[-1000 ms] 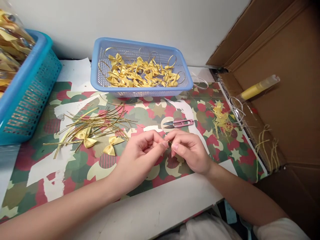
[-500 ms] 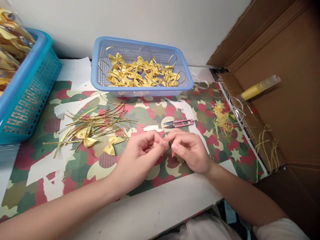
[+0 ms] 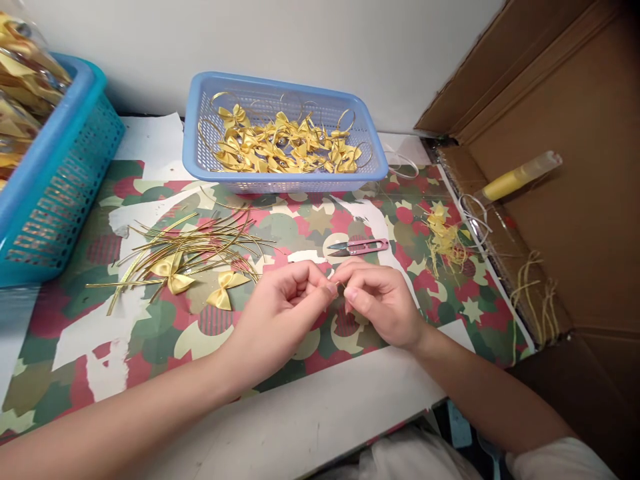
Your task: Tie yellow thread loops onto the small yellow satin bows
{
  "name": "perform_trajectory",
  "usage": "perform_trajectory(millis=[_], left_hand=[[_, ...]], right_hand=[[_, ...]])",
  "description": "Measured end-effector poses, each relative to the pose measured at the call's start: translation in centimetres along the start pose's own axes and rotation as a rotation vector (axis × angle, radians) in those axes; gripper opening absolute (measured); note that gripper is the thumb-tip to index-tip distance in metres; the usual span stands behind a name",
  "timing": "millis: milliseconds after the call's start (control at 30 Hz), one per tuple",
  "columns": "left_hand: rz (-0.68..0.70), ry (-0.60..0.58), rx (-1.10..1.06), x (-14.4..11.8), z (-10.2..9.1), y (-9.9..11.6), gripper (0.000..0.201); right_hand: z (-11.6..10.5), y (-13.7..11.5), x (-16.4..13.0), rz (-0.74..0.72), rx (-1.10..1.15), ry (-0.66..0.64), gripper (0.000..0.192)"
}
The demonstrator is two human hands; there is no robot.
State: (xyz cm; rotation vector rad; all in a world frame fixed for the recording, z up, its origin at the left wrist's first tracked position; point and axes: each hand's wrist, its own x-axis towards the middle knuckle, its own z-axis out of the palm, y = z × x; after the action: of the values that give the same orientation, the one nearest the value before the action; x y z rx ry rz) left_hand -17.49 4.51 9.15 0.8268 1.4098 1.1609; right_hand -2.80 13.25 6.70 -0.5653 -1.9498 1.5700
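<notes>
Both hands meet at counter centre, fingertips pinched together. Left hand (image 3: 285, 300) and right hand (image 3: 380, 303) each have thumb and forefinger closed on something tiny between them, looks like a thin gold strand (image 3: 341, 285), barely a sliver shows, so can't say more than that. It sits just above the patterned counter (image 3: 150, 333), right in front of the pink thread snips (image 3: 359, 247).

Handling judgement: strand is near weightless, wiry but bendy, likely to kink if pinched hard and slick enough to slip from bare fingertips. Best held close to the working end with the pads, short gap between the two pinches so it doesn't flop.

Around: pile of gold wires (image 3: 190, 250) left of the hands, two loose yellow satin bows (image 3: 225, 288) lying on and beside it (soft, crushable, take by the centre knot). Light blue basket (image 3: 285, 140) at the back is part filled with finished bows on gold loops. Teal basket (image 3: 55, 180) far left. Yellow offcuts (image 3: 443, 237) to the right, near the cardboard box (image 3: 565, 167) with a yellow thread spool (image 3: 520, 175) on its flap
</notes>
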Motion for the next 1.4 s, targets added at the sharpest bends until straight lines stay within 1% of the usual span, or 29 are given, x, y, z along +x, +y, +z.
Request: perform_trajectory(millis=[267, 600, 833, 1400], left_hand=[[-0.004, 0.006, 0.001, -0.13, 0.00, -0.12, 0.030], [0.005, -0.009, -0.015, -0.12, -0.01, -0.06, 0.032], [0.016, -0.011, -0.032, -0.26, 0.04, -0.17, 0.031], [-0.009, -0.016, -0.005, -0.20, -0.04, -0.03, 0.031]], right_hand=[[0.09, -0.01, -0.01, 0.003, -0.001, 0.010, 0.031], [0.06, 0.13, -0.09, -0.016, 0.028, -0.005, 0.026], [0.09, 0.12, 0.01, -0.029, 0.016, -0.014, 0.028], [0.08, 0.28, 0.00, -0.047, 0.015, -0.010, 0.026]])
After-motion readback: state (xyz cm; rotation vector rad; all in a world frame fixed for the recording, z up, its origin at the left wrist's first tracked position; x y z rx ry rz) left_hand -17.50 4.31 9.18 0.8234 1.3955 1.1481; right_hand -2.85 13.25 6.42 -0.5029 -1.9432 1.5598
